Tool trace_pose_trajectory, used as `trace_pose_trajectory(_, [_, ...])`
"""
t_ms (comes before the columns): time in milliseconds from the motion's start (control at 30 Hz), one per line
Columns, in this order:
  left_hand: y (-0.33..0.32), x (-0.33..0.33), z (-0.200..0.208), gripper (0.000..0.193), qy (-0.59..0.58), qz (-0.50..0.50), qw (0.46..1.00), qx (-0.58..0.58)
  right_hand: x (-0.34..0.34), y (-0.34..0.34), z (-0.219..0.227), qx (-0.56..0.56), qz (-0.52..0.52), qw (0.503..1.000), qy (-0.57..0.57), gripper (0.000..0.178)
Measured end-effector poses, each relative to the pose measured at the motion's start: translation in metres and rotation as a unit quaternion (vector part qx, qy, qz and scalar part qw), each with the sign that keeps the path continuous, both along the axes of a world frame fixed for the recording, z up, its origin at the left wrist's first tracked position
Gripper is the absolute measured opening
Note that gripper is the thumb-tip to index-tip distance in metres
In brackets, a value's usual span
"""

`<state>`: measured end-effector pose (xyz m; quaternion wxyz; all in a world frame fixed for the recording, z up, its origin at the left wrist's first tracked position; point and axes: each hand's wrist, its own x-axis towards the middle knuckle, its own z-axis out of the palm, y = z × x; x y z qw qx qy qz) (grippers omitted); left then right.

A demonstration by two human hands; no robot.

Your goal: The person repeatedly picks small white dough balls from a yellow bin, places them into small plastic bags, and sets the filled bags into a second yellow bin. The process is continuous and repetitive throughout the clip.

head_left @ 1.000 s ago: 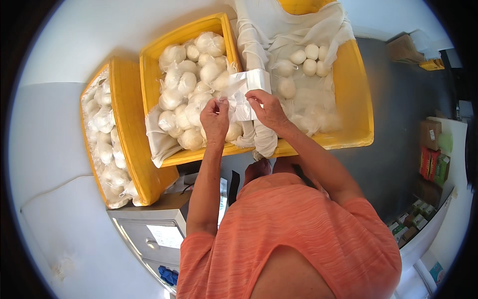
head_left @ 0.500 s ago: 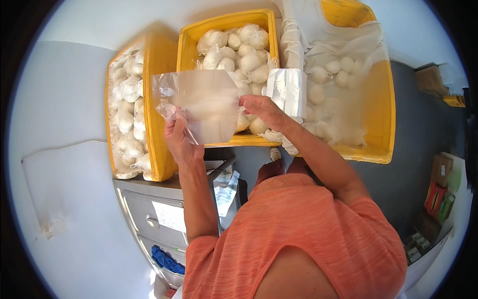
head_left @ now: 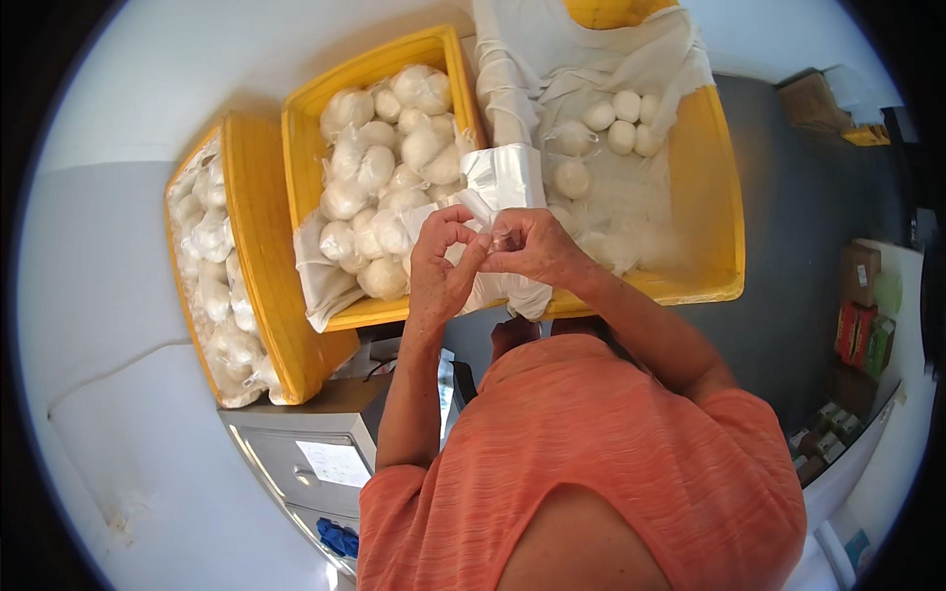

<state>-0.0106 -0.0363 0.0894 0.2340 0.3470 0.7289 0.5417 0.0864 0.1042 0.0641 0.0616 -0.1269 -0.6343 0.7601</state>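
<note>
My left hand and my right hand meet at chest height, fingertips pinched close together on a thin clear plastic bag. Most of the bag is hidden by the fingers or hard to see against the white behind it. Just beyond the hands, a stack of folded plastic bags rests where two yellow crates meet. Below my left hand, the middle yellow crate holds many white round buns in clear bags. The right yellow crate, lined with white cloth, holds several unbagged white buns.
A third yellow crate of bagged buns stands at the left, above a metal drawer cabinet with a blue cloth at its lower drawer. Cardboard boxes sit at the far right, and stacked packages line the right side.
The spread-out clear bag is now gathered small between my fingers. My left hand has moved right to meet my right hand. The view has shifted, so the crates appear further left.
</note>
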Motion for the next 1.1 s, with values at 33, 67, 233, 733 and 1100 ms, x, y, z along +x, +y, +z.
trace_pose_trajectory(33, [0.013,0.002,-0.010,0.009,-0.020,0.005,1.000,0.017,0.010,0.016,-0.004,-0.011,-0.016,1.000,-0.019,0.024])
trace_pose_trajectory(67, [0.025,0.002,-0.021,0.009,-0.040,0.011,0.999,0.033,0.018,0.035,-0.005,-0.137,-0.135,0.981,-0.020,0.022])
trace_pose_trajectory(233, [0.077,0.001,-0.072,0.008,-0.161,0.107,0.980,-0.035,0.073,0.153,-0.047,-0.459,-0.354,0.810,0.089,0.016])
trace_pose_trajectory(733, [0.203,0.002,-0.072,0.018,0.113,0.039,0.984,-0.133,0.053,0.282,-0.165,-0.052,-0.179,0.966,-0.177,0.018])
trace_pose_trajectory(1100, [0.193,-0.012,-0.084,0.012,-0.108,0.163,0.961,-0.196,-0.059,0.346,-0.325,0.674,0.081,0.707,-0.199,0.034])
